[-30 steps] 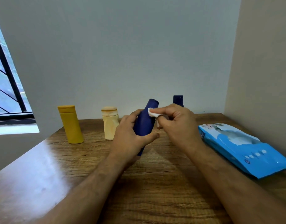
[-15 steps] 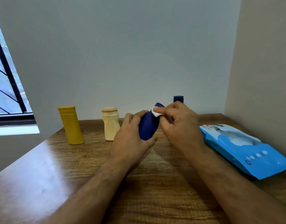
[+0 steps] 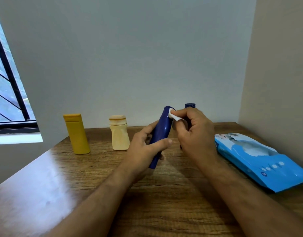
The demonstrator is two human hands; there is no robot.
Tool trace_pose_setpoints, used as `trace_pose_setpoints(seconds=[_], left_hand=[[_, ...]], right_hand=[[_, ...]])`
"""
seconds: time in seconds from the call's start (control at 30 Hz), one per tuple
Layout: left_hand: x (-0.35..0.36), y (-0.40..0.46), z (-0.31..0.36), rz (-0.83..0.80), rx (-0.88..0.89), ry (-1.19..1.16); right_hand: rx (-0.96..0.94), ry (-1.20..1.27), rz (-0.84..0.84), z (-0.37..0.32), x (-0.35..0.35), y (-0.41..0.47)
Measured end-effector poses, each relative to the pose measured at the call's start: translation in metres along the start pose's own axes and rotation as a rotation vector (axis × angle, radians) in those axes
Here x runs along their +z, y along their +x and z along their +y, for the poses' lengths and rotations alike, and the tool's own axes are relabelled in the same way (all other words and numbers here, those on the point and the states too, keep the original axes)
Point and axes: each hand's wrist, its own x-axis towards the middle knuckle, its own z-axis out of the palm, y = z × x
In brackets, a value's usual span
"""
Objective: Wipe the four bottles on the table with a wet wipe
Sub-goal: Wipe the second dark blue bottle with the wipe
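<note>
Head view: left hand [image 3: 144,147] grips 1 dark blue bottle [image 3: 162,132]; right hand [image 3: 195,132] pinches a wet wipe [image 3: 173,115] against its top, at 1 o'clock. Judged mid-task; which of the 4 bottles are clean cannot be told.

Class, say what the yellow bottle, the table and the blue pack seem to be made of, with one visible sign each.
Yellow bottle: likely plastic, matte, uniform opaque colour.
Table: wood or wood-look laminate, smooth; grain lines, window glare.
Blue pack: thin plastic film, glossy, creased.
</note>
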Motion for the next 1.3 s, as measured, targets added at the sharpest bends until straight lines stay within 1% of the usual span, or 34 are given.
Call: trace_pose_setpoints(seconds=[0.07, 0.13, 0.23, 0.27, 0.33, 0.47, 0.53, 0.6, 0.67, 0.73, 0.77, 0.87, 0.93, 1.03, 1.17, 1.23, 1.3], left_hand=[[-0.001, 0.0, 0.0, -0.052, -0.056, -0.175], [0.001, -0.001, 0.002, -0.071, -0.084, -0.299], [-0.001, -0.002, 0.005, -0.083, -0.103, -0.397], [-0.003, -0.001, 0.006, -0.084, -0.101, -0.38], [-0.007, 0.0, 0.006, -0.065, -0.068, -0.285], [-0.009, 0.002, 0.008, 0.096, 0.031, -0.097], [-0.009, 0.001, 0.008, 0.132, 0.064, 0.011], [-0.009, 0.0, 0.006, 0.12, 0.086, 0.163], [-0.008, -0.002, 0.005, 0.086, 0.098, 0.25], [-0.007, -0.003, 0.003, 0.075, 0.116, 0.272], [-0.008, -0.002, 0.004, 0.084, 0.123, 0.27], [-0.012, 0.001, 0.005, 0.136, 0.127, 0.232], [-0.013, 0.003, 0.006, 0.156, 0.146, 0.226], [-0.013, 0.002, 0.005, 0.139, 0.155, 0.256], [-0.015, 0.002, 0.005, 0.123, 0.168, 0.266], [-0.014, 0.001, 0.005, 0.12, 0.163, 0.268], [-0.013, 0.001, 0.005, 0.119, 0.161, 0.267]], right_hand=[[0.026, 0.025, -0.003, 0.0, -0.001, 0.0], [0.051, 0.06, -0.074, 0.0, -0.002, 0.0], [0.068, 0.075, -0.184, 0.001, -0.001, -0.001], [0.058, 0.063, -0.188, 0.0, -0.001, -0.001], [0.014, 0.04, -0.144, -0.003, -0.001, 0.0], [-0.05, 0.043, 0.025, -0.007, -0.005, 0.004], [-0.066, 0.068, 0.08, -0.008, -0.009, 0.005], [-0.09, 0.082, 0.038, -0.008, -0.012, 0.005], [-0.121, 0.08, -0.08, -0.007, -0.012, 0.004], [-0.09, 0.074, -0.163, -0.006, -0.008, 0.004], [-0.042, 0.064, -0.172, -0.006, -0.007, 0.004], [0.074, 0.041, -0.13, -0.005, -0.007, 0.006], [0.044, 0.085, -0.113, -0.006, -0.009, 0.005], [-0.008, 0.136, -0.158, -0.01, -0.008, 0.003], [0.1, 0.092, -0.143, -0.005, -0.006, 0.005], [0.067, 0.096, -0.131, -0.003, -0.009, 0.006], [0.015, 0.106, -0.158, -0.005, -0.011, 0.006]])
